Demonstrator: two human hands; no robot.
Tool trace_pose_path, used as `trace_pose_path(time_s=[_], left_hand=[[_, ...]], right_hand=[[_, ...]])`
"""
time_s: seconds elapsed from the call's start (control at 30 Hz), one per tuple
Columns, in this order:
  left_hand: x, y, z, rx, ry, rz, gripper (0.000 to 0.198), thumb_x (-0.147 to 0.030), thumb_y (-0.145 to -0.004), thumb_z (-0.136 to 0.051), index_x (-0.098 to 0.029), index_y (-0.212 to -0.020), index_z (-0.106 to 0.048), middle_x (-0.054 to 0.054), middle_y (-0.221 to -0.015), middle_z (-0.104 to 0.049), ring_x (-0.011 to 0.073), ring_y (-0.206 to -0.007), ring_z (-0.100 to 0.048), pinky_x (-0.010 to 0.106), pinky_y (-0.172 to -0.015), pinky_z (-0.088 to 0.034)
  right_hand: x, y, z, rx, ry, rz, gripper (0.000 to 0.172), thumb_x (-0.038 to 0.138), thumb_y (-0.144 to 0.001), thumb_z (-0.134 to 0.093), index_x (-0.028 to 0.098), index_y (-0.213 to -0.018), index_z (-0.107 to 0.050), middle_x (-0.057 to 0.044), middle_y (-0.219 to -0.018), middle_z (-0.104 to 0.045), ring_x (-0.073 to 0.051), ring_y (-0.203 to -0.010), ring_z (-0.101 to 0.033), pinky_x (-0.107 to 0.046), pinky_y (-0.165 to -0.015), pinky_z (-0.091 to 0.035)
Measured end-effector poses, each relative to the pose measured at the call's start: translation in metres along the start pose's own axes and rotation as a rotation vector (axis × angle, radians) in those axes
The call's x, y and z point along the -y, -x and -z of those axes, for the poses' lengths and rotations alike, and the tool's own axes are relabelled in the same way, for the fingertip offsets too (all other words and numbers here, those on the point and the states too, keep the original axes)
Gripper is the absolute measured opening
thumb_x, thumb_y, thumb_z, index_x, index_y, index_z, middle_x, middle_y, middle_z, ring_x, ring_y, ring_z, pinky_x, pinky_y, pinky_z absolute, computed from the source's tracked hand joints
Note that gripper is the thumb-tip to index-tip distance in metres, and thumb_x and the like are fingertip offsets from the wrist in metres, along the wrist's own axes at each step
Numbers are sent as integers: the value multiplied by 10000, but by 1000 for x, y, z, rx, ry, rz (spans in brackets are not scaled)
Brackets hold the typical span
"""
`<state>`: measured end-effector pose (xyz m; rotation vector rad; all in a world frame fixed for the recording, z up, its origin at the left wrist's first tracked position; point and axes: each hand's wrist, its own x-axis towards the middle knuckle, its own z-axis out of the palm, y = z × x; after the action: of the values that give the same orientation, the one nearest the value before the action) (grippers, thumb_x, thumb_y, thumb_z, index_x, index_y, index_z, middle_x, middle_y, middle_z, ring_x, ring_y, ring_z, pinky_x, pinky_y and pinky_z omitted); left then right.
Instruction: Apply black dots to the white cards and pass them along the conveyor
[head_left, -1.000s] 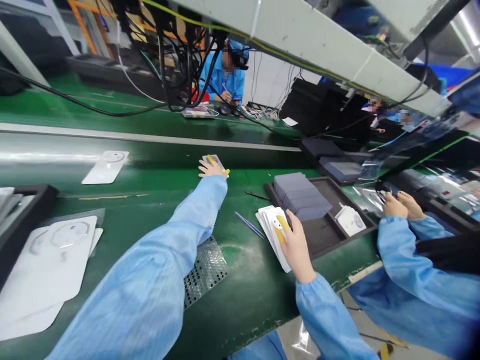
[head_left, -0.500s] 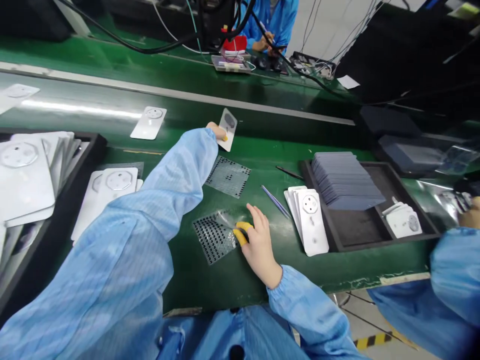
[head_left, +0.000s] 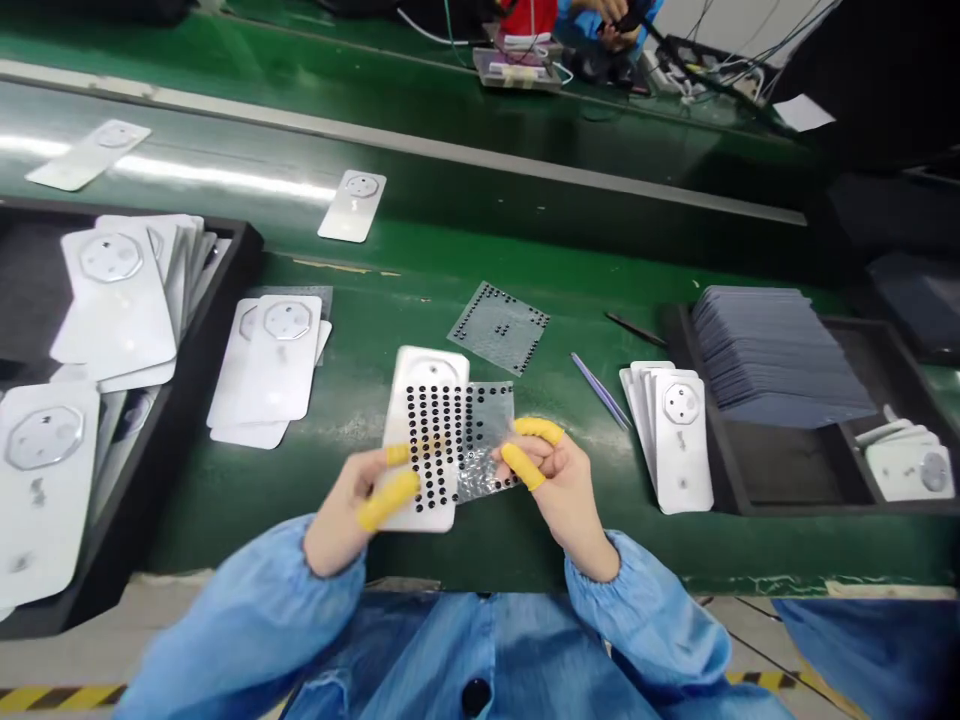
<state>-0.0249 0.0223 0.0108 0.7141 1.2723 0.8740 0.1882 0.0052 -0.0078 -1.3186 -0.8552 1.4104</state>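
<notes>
A clear sheet with rows of small round black dots is held low over the bench in front of me. My left hand has its thumb and forefinger, in yellow finger covers, at the sheet's left edge, the forefinger showing behind it. My right hand, with yellow covers too, pinches the sheet's right side. Under the sheet a white plate with an octagonal recess is partly covered. A second dotted sheet lies just beyond, with dots mostly along its edges.
Purple tweezers and a black pointed tool lie to the right. Beside them are white plates and a black tray with stacked grey plates. More plates and another tray sit left. A co-worker's hands show across the bench.
My left hand has come back from the far side and the white plate is now in front of me. The nearer dotted sheet has been lifted off the bench and moved over the plate.
</notes>
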Motion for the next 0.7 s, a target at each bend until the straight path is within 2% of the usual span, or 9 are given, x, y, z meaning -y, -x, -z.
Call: trace_pose_path(time_s=[0.07, 0.13, 0.17, 0.2, 0.27, 0.33, 0.4, 0.53, 0.7], left_hand=[[14, 11, -10, 38, 12, 114, 409, -436, -544, -874, -117, -772, -760, 84, -711, -772, 182, -514, -681, 248, -464, -554], [19, 14, -17, 37, 45, 180, 364, -408, -544, -877, -134, -759, -769, 78, -737, -778, 180, -562, -700, 232, -499, -562], [20, 14, -18, 28, 53, 181, 360, -404, -545, -874, -142, -770, -772, 71, -753, -780, 184, -596, -709, 236, -530, -573], [21, 13, -19, 22, 44, 161, 352, -394, -553, -867, -146, -785, -773, 65, -767, -781, 189, -622, -713, 242, -552, -580], [24, 12, -17, 34, -25, 98, 302, -345, -589, -838, -148, -809, -772, 57, -787, -781, 200, -663, -716, 256, -586, -585], [28, 12, -14, 66, -136, 7, 231, -283, -645, -782, -142, -827, -765, 55, -793, -776, 213, -704, -715, 273, -620, -583], [32, 12, -12, 100, -276, -122, 154, -231, -696, -707, -135, -807, -755, 57, -774, -762, 218, -711, -704, 283, -627, -572], [34, 13, -9, 132, -496, -352, 134, -175, -756, -597, -131, -713, -715, 49, -674, -707, 198, -650, -667, 280, -608, -543], [36, 11, -6, 152, -600, -389, 165, -166, -768, -551, -137, -725, -707, 50, -684, -708, 184, -628, -656, 257, -581, -520]], right_hand=[[-6, 2, -4, -58, 200, 158, 333, 345, -801, -709, 210, -1069, -564, -43, -898, -725, -161, -713, -704, -347, -709, -601], [-8, 5, -5, -141, 503, 443, 353, 244, -820, -690, 223, -1151, -568, -81, -1065, -687, -198, -956, -675, -414, -876, -560], [-7, 6, -6, -140, 651, 596, 350, 191, -827, -676, 226, -1161, -577, -90, -1116, -664, -209, -1042, -637, -443, -943, -522], [-6, 7, -6, -88, 779, 724, 326, 146, -836, -654, 221, -1147, -592, -94, -1134, -652, -214, -1085, -607, -466, -985, -490], [-1, 8, -9, 129, 937, 892, 239, 82, -861, -586, 186, -1074, -617, -99, -1082, -662, -209, -1056, -601, -480, -995, -480], [2, 6, -12, 316, 1004, 964, 190, 47, -886, -505, 145, -999, -623, -111, -1020, -672, -192, -983, -617, -458, -968, -510], [2, 3, -15, 392, 1038, 1009, 211, 30, -901, -439, 122, -952, -622, -122, -980, -679, -181, -931, -630, -428, -934, -543], [-3, 1, -14, 375, 1032, 1107, 226, 59, -922, -405, 113, -980, -617, -130, -1008, -684, -192, -946, -651, -379, -897, -582], [-8, 2, -13, 384, 978, 1102, 223, 71, -925, -401, 75, -1062, -577, -150, -1004, -682, -212, -954, -652, -381, -883, -594]])
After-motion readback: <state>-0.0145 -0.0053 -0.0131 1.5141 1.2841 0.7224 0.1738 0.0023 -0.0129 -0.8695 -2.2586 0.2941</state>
